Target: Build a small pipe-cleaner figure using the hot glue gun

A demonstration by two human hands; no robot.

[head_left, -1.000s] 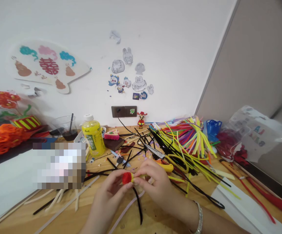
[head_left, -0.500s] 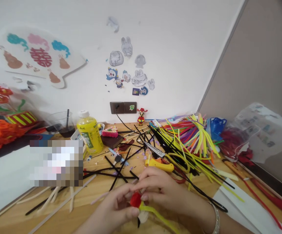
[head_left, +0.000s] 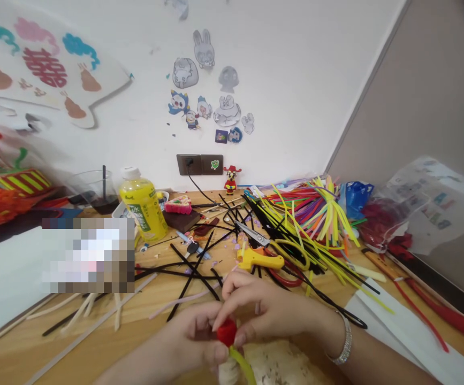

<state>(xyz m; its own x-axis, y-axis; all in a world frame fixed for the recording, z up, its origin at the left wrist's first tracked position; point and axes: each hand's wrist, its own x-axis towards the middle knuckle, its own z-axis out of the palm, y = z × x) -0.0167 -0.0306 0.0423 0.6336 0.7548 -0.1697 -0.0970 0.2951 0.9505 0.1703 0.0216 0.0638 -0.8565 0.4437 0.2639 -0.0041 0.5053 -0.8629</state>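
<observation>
A small rounded red piece, fuzzy like coiled pipe cleaner, sits between my two hands near the bottom of the head view. My right hand pinches it from above and from the right. From the left, my left hand grips the same piece, its thumb low along the side. Below the red piece is a cream-white, ridged part, and a yellow-green pipe cleaner curves down beside it. My fingers hide how these parts are joined.
Yellow-handled scissors, a yellow glue gun and scattered black pipe cleaners lie beyond my hands. A coloured pipe-cleaner bundle is behind right. A yellow drink bottle stands left. White paper lies right.
The view has tilted down and shifted slightly right. My right fingers have moved over the top of the red piece. The yellow-green pipe cleaner now hangs more steeply, and a mottled cream patch shows beside it.
</observation>
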